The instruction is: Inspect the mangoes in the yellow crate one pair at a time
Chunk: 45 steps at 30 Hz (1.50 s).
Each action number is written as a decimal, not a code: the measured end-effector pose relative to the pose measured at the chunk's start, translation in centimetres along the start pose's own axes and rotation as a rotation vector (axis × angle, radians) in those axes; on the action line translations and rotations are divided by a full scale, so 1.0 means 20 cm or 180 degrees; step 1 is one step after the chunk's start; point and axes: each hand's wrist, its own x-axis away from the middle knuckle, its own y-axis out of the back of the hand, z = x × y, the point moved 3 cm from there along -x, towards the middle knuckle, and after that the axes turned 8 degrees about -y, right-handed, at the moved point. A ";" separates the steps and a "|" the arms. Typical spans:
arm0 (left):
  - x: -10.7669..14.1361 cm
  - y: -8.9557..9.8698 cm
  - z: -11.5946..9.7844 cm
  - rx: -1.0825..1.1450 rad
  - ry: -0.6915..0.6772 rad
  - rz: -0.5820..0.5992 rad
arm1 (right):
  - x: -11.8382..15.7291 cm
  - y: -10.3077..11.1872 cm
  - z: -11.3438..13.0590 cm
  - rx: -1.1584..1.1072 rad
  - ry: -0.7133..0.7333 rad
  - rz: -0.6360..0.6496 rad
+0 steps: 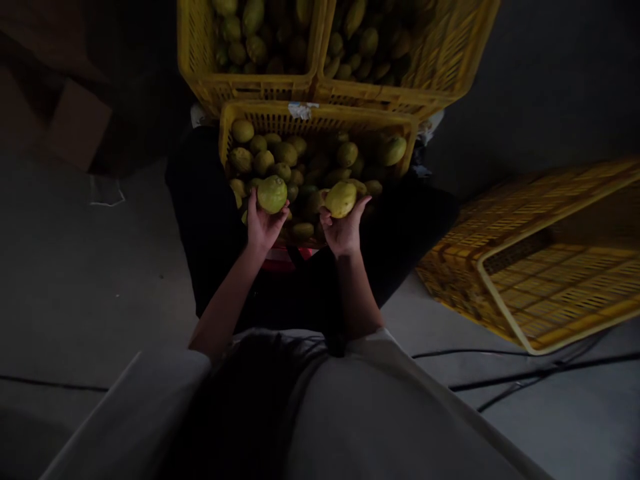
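Note:
My left hand (265,223) is closed round a rounded, yellow-green lemon-like fruit (272,194), its nubbed end facing up. In my right hand (343,230) sits a yellower lemon-like fruit (341,199), with small dark specks on its skin. Both hands are held side by side above the near part of a yellow plastic crate (367,115) between my knees. Many similar fruits (285,154) lie loose inside it, green to yellow in colour. My palms and fingers partly cover the undersides of the two held fruits.
Beyond the near crate stand two more yellow crates, left (255,85) and right (380,95), both holding fruit. To my right a yellow crate (480,257) lies tipped on its side. Black cables (545,371) cross the floor there. A cardboard box (79,125) is at the left.

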 end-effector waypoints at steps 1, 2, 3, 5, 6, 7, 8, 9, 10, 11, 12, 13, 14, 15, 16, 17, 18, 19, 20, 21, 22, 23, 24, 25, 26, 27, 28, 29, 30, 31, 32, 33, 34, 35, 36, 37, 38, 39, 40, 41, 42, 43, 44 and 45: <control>0.00 0.00 0.00 0.0049 0.0024 0.0018 | -0.01 0.00 0.00 -0.0027 0.0005 0.0006; 0.01 -0.01 0.00 0.0112 0.0055 0.0032 | -0.01 0.00 0.00 -0.0066 0.0014 0.0027; 0.02 -0.01 -0.01 0.0181 0.0094 0.0040 | -0.01 0.00 0.00 -0.0104 0.0025 0.0056; 0.03 -0.02 -0.01 0.0327 0.0179 0.0022 | -0.01 0.00 0.01 -0.0147 0.0045 0.0112; 0.04 -0.02 -0.02 0.0395 0.0214 0.0017 | 0.00 0.00 0.02 -0.0165 0.0064 0.0132; 0.05 -0.03 -0.02 0.0458 0.0244 0.0029 | 0.00 0.00 0.02 -0.0190 0.0089 0.0152; 0.05 -0.03 -0.02 0.0516 0.0263 0.0065 | 0.01 0.00 0.02 -0.0219 0.0109 0.0184; 0.05 -0.03 -0.02 0.0568 0.0275 0.0117 | 0.02 -0.01 0.03 -0.0256 0.0118 0.0222; 0.06 -0.03 -0.03 0.0613 0.0283 0.0165 | 0.02 -0.01 0.03 -0.0287 0.0118 0.0264; 0.06 -0.03 -0.03 0.0648 0.0292 0.0198 | 0.03 -0.01 0.03 -0.0302 0.0107 0.0296; 0.06 -0.03 -0.03 0.0671 0.0306 0.0210 | 0.04 -0.01 0.02 -0.0297 0.0090 0.0302; 0.05 -0.03 -0.03 0.0680 0.0313 0.0199 | 0.04 -0.01 0.02 -0.0285 0.0077 0.0274; 0.05 -0.02 -0.03 0.0678 0.0320 0.0181 | 0.04 -0.01 0.01 -0.0285 0.0072 0.0223; 0.05 -0.02 -0.03 0.0673 0.0336 0.0176 | 0.03 -0.01 0.01 -0.0299 0.0074 0.0160; 0.05 -0.02 -0.02 0.0670 0.0356 0.0186 | 0.03 0.00 0.00 -0.0324 0.0077 0.0101; 0.05 -0.02 -0.02 0.0674 0.0380 0.0208 | 0.03 0.00 0.00 -0.0355 0.0081 0.0056; 0.04 -0.02 -0.02 0.0682 0.0401 0.0225 | 0.02 0.00 -0.01 -0.0387 0.0089 0.0032; 0.04 -0.03 -0.02 0.0686 0.0413 0.0231 | 0.02 0.01 -0.01 -0.0413 0.0103 0.0028; 0.04 -0.03 -0.02 0.0679 0.0418 0.0217 | 0.01 0.01 -0.01 -0.0431 0.0117 0.0036; 0.04 -0.03 -0.02 0.0659 0.0409 0.0180 | 0.01 0.00 0.00 -0.0447 0.0131 0.0052; 0.04 -0.03 -0.02 0.0630 0.0398 0.0130 | 0.01 0.00 0.00 -0.0468 0.0139 0.0071; 0.04 -0.03 -0.01 0.0600 0.0391 0.0078 | 0.01 0.00 0.01 -0.0496 0.0135 0.0082; 0.04 -0.03 -0.01 0.0578 0.0386 0.0028 | 0.02 -0.01 0.02 -0.0527 0.0109 0.0078; 0.04 -0.02 0.00 0.0573 0.0381 -0.0018 | 0.02 -0.01 0.02 -0.0550 0.0046 0.0061; 0.03 -0.02 0.00 0.0588 0.0378 -0.0048 | 0.02 -0.01 0.03 -0.0563 -0.0045 0.0038; 0.03 -0.02 0.01 0.0620 0.0373 -0.0059 | 0.03 -0.01 0.03 -0.0567 -0.0148 0.0017; 0.03 -0.02 0.01 0.0656 0.0370 -0.0048 | 0.03 -0.02 0.04 -0.0564 -0.0247 0.0009; 0.03 -0.02 0.01 0.0678 0.0371 -0.0011 | 0.04 -0.02 0.04 -0.0558 -0.0315 0.0017; 0.03 -0.02 0.00 0.0679 0.0376 0.0041 | 0.04 -0.02 0.04 -0.0553 -0.0343 0.0041; 0.03 -0.02 0.00 0.0659 0.0374 0.0100 | 0.04 -0.02 0.04 -0.0551 -0.0332 0.0075; 0.02 -0.02 0.00 0.0624 0.0360 0.0151 | 0.04 -0.03 0.04 -0.0546 -0.0295 0.0113; 0.02 -0.02 0.00 0.0584 0.0334 0.0180 | 0.04 -0.03 0.04 -0.0525 -0.0254 0.0153; 0.02 -0.02 -0.01 0.0548 0.0302 0.0186 | 0.03 -0.03 0.04 -0.0486 -0.0214 0.0189; 0.02 -0.02 -0.01 0.0521 0.0266 0.0164 | 0.03 -0.03 0.04 -0.0430 -0.0185 0.0221; 0.02 -0.02 -0.01 0.0501 0.0237 0.0117 | 0.03 -0.04 0.03 -0.0365 -0.0170 0.0245; 0.02 -0.02 0.00 0.0483 0.0225 0.0062 | 0.03 -0.04 0.03 -0.0298 -0.0166 0.0263; 0.02 -0.02 0.00 0.0464 0.0223 0.0002 | 0.03 -0.04 0.03 -0.0240 -0.0169 0.0276; 0.02 -0.02 0.00 0.0446 0.0225 -0.0051 | 0.03 -0.04 0.02 -0.0199 -0.0176 0.0286; 0.03 -0.02 0.00 0.0433 0.0227 -0.0088 | 0.03 -0.04 0.02 -0.0177 -0.0180 0.0297; 0.03 -0.02 0.00 0.0428 0.0226 -0.0103 | 0.03 -0.04 0.02 -0.0173 -0.0180 0.0309; 0.03 -0.02 -0.01 0.0430 0.0218 -0.0091 | 0.03 -0.03 0.02 -0.0180 -0.0185 0.0321; 0.04 -0.03 -0.01 0.0441 0.0206 -0.0054 | 0.03 -0.03 0.02 -0.0188 -0.0201 0.0332; 0.04 -0.04 -0.01 0.0458 0.0196 0.0001 | 0.03 -0.03 0.02 -0.0193 -0.0227 0.0340; 0.04 -0.04 -0.02 0.0481 0.0208 0.0077 | 0.04 -0.03 0.03 -0.0192 -0.0258 0.0349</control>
